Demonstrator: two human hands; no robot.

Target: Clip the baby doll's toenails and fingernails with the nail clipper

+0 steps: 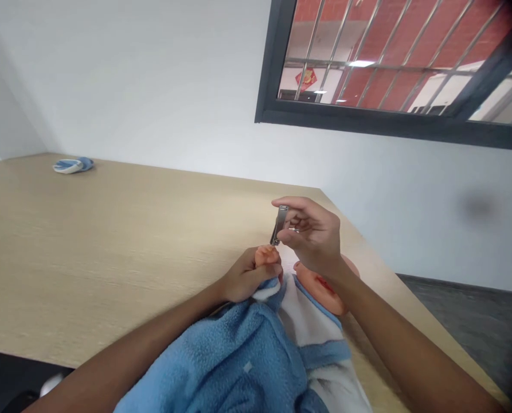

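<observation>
Head view, slim silver nail clipper [281, 219], orange-pink doll hand [266, 256]

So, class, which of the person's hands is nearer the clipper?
Right. The right hand holds the clipper between thumb and fingers; the left hand is lower in the view and to the clipper's left, gripping the doll's limb.
</observation>
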